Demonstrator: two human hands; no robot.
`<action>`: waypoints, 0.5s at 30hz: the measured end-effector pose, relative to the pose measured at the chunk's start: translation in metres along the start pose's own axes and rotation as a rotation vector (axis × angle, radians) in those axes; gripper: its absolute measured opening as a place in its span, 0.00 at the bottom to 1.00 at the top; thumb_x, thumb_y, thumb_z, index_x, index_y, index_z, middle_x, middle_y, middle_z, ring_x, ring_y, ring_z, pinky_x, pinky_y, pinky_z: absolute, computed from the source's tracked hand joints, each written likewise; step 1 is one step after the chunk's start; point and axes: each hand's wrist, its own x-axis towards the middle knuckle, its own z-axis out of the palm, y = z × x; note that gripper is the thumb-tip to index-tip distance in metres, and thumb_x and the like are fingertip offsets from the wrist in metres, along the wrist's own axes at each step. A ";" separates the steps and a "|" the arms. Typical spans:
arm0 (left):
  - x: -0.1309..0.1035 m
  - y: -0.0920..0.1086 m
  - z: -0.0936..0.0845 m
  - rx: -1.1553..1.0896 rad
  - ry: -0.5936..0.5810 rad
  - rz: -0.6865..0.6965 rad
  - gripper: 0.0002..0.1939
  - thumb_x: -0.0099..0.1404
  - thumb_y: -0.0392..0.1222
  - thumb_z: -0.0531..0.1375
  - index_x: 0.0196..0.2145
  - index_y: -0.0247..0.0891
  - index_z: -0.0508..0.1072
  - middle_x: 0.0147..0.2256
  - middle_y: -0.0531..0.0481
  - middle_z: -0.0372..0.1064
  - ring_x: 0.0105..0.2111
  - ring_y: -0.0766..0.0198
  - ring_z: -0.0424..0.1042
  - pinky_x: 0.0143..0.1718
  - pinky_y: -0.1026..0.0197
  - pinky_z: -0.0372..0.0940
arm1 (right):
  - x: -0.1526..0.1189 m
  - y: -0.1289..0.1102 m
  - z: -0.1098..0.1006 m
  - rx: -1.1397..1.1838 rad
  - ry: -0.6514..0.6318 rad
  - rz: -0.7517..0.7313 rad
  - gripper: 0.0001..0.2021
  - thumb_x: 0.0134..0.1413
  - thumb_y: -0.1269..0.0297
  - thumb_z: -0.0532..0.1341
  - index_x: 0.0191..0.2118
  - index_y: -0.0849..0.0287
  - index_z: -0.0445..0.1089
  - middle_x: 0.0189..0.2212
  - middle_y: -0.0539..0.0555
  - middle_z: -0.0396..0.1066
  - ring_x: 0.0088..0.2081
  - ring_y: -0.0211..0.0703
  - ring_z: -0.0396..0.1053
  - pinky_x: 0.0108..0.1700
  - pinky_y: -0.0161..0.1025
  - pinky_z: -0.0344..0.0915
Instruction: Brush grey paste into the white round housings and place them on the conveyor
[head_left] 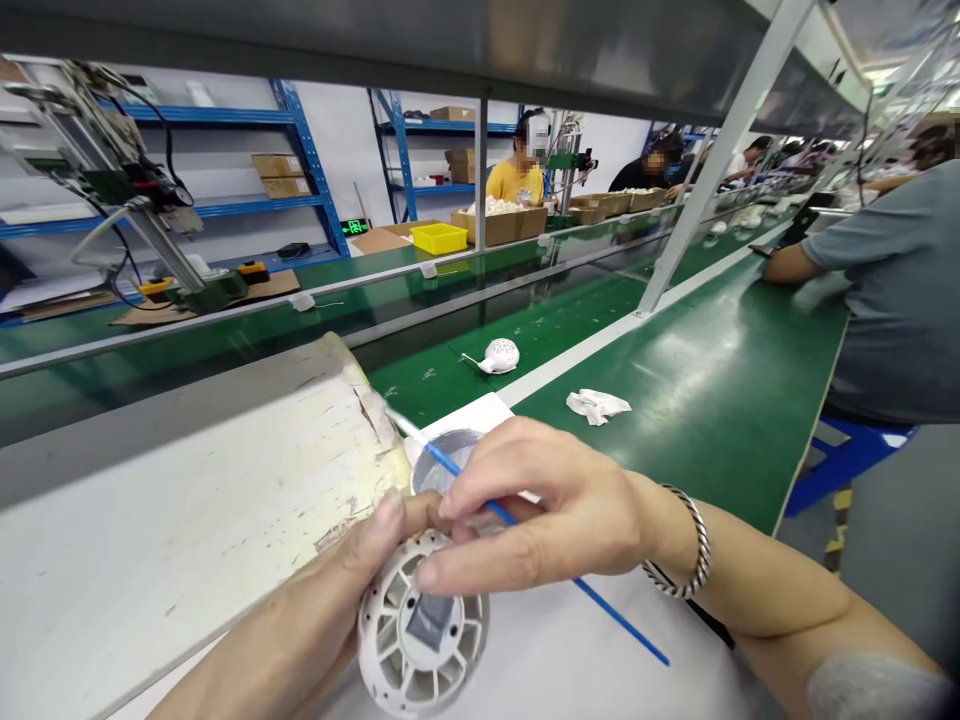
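Observation:
My left hand (pixel 300 610) is closed around the rim of a white round plastic housing (pixel 397 672) with spoke-like slots. A grey square patch (pixel 429 625) lies at the housing's centre. Above it, my right hand (pixel 540 500) pinches a thin blue stick (pixel 622 627), brush-like, with its pale tip pointing up and to the left. One finger of that hand reaches down to the patch's upper edge; contact there is hard to make out. Partly hidden behind both hands stands a round tub (pixel 442 445) with grey material inside.
A large worn white board (pixel 187 520) fills the left side. On the green conveyor (pixel 570 325) sits a white domed part (pixel 500 356) with a wire. Crumpled tissue (pixel 598 405) lies on the green bench. A slanted post (pixel 720 160) rises ahead; a co-worker (pixel 892 280) sits at right.

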 end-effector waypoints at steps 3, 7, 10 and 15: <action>0.000 -0.004 -0.002 0.070 -0.004 0.045 0.26 0.66 0.63 0.47 0.44 0.46 0.76 0.40 0.44 0.72 0.48 0.50 0.66 0.55 0.51 0.58 | 0.002 0.000 0.000 0.052 0.042 -0.123 0.06 0.61 0.67 0.60 0.39 0.58 0.75 0.27 0.49 0.74 0.32 0.33 0.71 0.36 0.30 0.70; 0.003 0.006 0.008 -0.051 0.069 -0.006 0.24 0.63 0.64 0.51 0.43 0.47 0.75 0.40 0.47 0.71 0.40 0.56 0.67 0.42 0.59 0.63 | -0.003 0.002 0.001 -0.060 0.153 -0.164 0.06 0.59 0.72 0.60 0.36 0.63 0.75 0.29 0.53 0.75 0.32 0.37 0.70 0.35 0.34 0.70; 0.005 0.010 0.014 -0.058 0.152 0.058 0.20 0.59 0.60 0.59 0.45 0.50 0.72 0.40 0.50 0.70 0.37 0.60 0.67 0.37 0.63 0.63 | -0.007 0.003 0.008 -0.165 0.235 -0.161 0.09 0.60 0.76 0.55 0.35 0.68 0.74 0.29 0.56 0.74 0.31 0.39 0.69 0.31 0.37 0.69; 0.004 0.007 0.010 0.064 0.242 0.127 0.23 0.58 0.53 0.64 0.50 0.54 0.67 0.46 0.50 0.69 0.39 0.58 0.68 0.40 0.61 0.64 | -0.007 -0.001 0.020 -0.272 0.314 -0.212 0.11 0.59 0.78 0.53 0.35 0.72 0.73 0.27 0.59 0.72 0.29 0.43 0.68 0.28 0.40 0.69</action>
